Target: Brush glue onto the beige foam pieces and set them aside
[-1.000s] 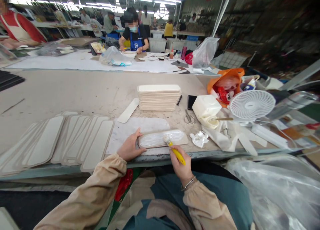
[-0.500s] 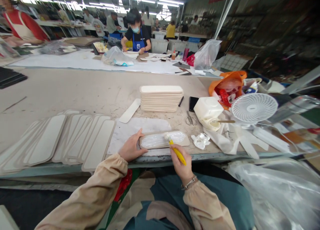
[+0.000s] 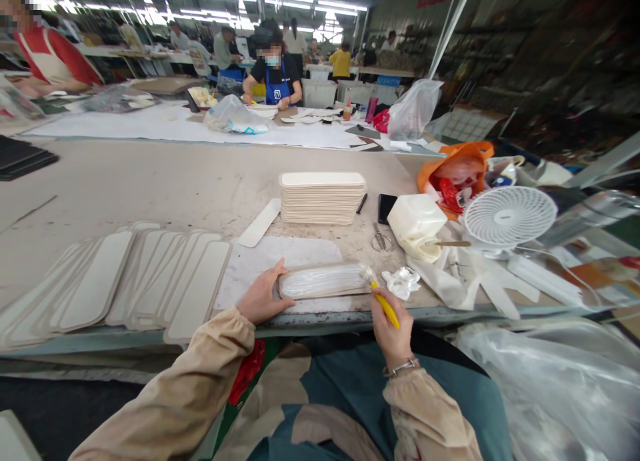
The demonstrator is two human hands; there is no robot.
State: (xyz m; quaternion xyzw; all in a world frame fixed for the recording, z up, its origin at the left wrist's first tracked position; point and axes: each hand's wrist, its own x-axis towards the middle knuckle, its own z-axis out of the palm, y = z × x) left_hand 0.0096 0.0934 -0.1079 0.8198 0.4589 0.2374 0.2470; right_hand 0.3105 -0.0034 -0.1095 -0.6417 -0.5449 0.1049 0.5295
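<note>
A long rounded panel (image 3: 323, 281), coated with wet white glue, lies on a pale sheet (image 3: 235, 274) at the table's front edge. My left hand (image 3: 264, 293) grips the panel's left end between thumb and fingers. In my right hand (image 3: 393, 324) is a brush with a yellow handle (image 3: 385, 307); its bristles touch the panel's right end. Left of my left hand lie overlapping cream panels with beige borders (image 3: 195, 281). Behind the coated panel stands a neat stack of similar panels (image 3: 323, 199), and one loose cream strip (image 3: 260, 222) leans against its left side.
Scissors (image 3: 382, 238), a phone (image 3: 387, 208), a white plastic container (image 3: 417, 221) and crumpled white material (image 3: 401, 282) lie to the right. Farther right are a white fan (image 3: 509, 215) and an orange bag (image 3: 457, 174). A co-worker in a blue apron (image 3: 278, 84) works at the table opposite.
My right hand has moved the brush rightward along the panel, from right of its middle to its right end. My left hand stays on the left end.
</note>
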